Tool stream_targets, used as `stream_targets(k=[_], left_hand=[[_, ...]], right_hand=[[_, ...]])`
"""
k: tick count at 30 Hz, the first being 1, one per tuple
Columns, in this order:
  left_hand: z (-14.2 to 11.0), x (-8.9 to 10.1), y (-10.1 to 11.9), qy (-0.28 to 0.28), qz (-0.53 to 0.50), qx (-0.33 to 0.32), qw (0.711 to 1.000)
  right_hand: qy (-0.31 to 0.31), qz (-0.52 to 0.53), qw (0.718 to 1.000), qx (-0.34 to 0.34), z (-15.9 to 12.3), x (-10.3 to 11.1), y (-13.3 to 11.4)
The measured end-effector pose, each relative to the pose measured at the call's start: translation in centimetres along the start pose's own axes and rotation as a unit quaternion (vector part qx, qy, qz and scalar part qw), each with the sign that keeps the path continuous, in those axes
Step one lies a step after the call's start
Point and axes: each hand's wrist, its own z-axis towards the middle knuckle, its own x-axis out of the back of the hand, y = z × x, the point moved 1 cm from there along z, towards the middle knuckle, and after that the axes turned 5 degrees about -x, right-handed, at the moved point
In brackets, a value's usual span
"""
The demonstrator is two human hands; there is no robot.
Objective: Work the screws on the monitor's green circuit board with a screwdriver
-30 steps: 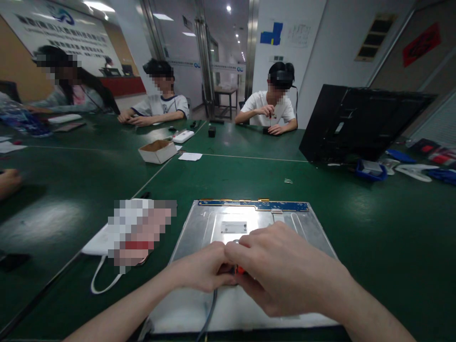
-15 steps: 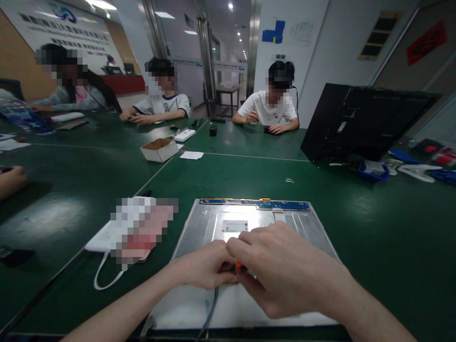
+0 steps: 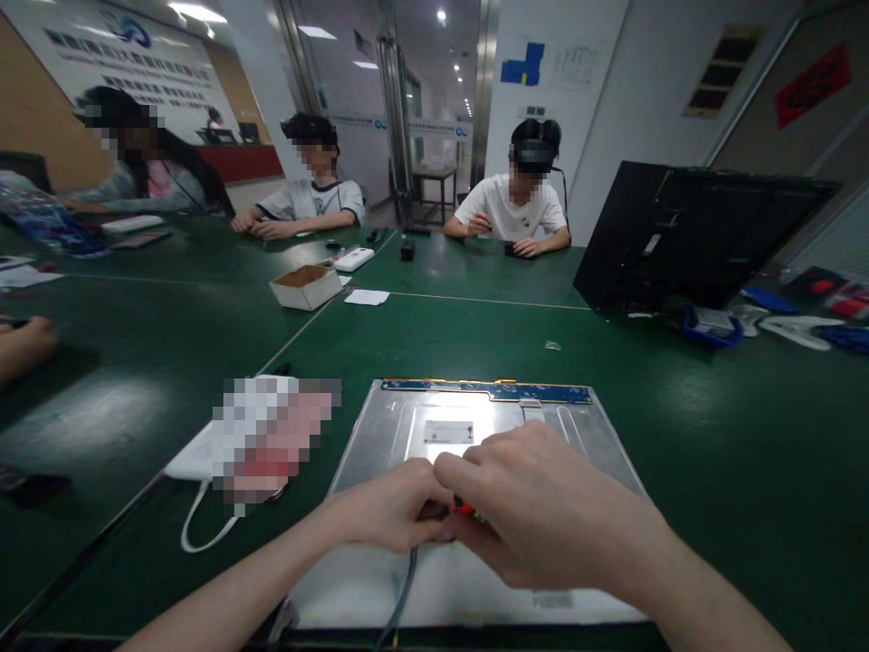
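A silver metal panel (image 3: 400, 426) with a blue circuit strip (image 3: 486, 391) along its far edge lies flat on the green table in front of me. Both my hands meet over its middle. My left hand (image 3: 386, 514) is closed, fingertips pinched against a small red and black object (image 3: 463, 509). My right hand (image 3: 543, 512) is curled over the same object, fingers closed and hiding most of it. A dark cable (image 3: 399, 598) runs from under my hands toward the near edge of the panel.
A white item with a looped cord (image 3: 196, 525) lies left of the panel. A black monitor shell (image 3: 679, 235) stands at the right, a blue tray (image 3: 710, 326) beside it. A small cardboard box (image 3: 305, 287) sits further back. Three people sit across the table; another person's hand (image 3: 23, 344) rests at the left edge.
My hands stay together over the panel, shifting only slightly. The person opposite lowered a hand to the table.
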Motion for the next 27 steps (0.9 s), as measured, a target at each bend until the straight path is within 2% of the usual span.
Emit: stream_targets(k=[10,19,27], left_hand=[[0.30,0.45,0.17,-0.009,-0.021,-0.032,0.999],[-0.14,-0.18,-0.47,-0.034,0.023,0.041,0.998],[-0.24,-0.08,-0.37,-0.035,0.020,0.049,0.998]], right_hand=[[0.002,0.003,1.000,0.028,-0.13,0.14,0.04],[-0.027,0.034,0.998,0.048,-0.13,0.43,0.01],[-0.055,0.027,0.998,0.034,0.01,0.52,0.14]])
